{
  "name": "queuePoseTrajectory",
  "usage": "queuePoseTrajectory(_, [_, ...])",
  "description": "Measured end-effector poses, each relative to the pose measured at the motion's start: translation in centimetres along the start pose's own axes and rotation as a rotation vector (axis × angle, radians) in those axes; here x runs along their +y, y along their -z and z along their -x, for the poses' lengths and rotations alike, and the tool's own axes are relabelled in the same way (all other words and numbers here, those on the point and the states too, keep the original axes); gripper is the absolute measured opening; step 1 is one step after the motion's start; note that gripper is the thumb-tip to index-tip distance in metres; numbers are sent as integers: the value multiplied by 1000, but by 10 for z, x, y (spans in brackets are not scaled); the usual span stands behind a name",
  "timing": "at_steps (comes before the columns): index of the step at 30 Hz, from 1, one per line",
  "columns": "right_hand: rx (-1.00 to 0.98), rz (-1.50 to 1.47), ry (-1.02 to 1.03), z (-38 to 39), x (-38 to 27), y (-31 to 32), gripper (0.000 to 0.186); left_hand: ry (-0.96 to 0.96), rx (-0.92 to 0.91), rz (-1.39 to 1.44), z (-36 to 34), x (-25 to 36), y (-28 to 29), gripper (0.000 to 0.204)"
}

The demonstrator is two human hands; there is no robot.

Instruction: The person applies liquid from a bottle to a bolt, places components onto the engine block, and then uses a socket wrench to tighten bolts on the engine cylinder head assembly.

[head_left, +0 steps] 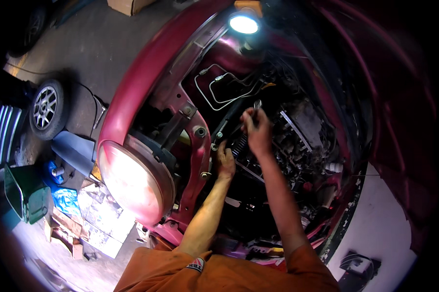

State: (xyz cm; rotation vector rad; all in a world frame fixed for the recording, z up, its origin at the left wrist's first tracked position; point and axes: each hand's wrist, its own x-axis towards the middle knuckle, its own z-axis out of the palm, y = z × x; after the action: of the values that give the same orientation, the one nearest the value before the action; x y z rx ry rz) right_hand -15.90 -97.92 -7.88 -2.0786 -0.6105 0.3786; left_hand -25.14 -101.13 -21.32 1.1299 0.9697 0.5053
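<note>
In the engine bay of the red car (141, 63), my right hand (256, 127) is closed around a metal tool (258, 105), its silver end showing above my fingers. My left hand (225, 163) is lower and left, fingers curled beside the bolted metal fittings (214, 146) near the inner fender; what it grips is hidden. A dark ribbed hose (240, 144) runs between my hands. Bent metal lines (214, 100) lie above them, and the engine (302, 127) sits to their right.
A lit work lamp (243, 24) is at the top, the headlight (131, 180) lower left. The raised hood (385, 112) bounds the right. On the floor at left lie a wheel (47, 109), a green bin (27, 192), cardboard (63, 221) and blue plastic (65, 198).
</note>
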Motion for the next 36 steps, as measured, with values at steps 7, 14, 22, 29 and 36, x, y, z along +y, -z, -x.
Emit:
queuePoseTrajectory(7, [27, -176, -161, -14, 32, 6, 15, -47, 1, -23, -2, -3, -5, 43])
queuePoseTrajectory(14, [-196, 182, 788, 93, 24, -20, 18, -181, -126, 976, -1, -85, -36, 52])
queuePoseTrajectory(22, [1, -212, -112, -36, 34, 3, 18, -61, -25, -10, -4, 5, -1, 46])
queuePoseTrajectory(29, [61, -127, -100, -2, 33, 0, 20, -91, 7, 6, -5, -3, 0, 41])
queuePoseTrajectory(36, [-211, 167, 739, 85, 26, -11, 15, -234, -160, 408, -2, -38, -4, 50])
